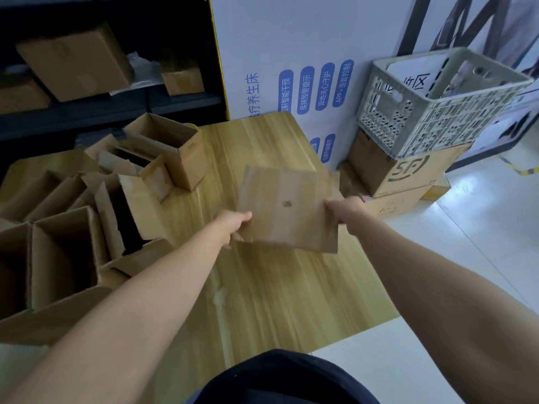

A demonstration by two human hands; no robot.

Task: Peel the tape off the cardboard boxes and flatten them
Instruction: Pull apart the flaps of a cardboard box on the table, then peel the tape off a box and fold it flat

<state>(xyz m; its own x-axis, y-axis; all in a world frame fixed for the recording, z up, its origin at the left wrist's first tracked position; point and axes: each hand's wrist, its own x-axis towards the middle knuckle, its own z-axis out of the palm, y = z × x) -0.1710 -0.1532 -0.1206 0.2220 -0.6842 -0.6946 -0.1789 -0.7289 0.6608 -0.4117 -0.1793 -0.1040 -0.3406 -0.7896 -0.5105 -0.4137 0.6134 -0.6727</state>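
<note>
Flat cardboard box (287,205) is up in the air over the middle of the wooden desk (262,287), a bit blurry. Left hand (234,225) pinches its near-left corner and right hand (345,212) grips the right edge, so the hands sit apart, one per side. A bunch of open boxes (67,258) crowd the left side of the desk. Off to the far right, a grey plastic crate (437,112) sits on a stack of boxes (408,170) on the floor.
</note>
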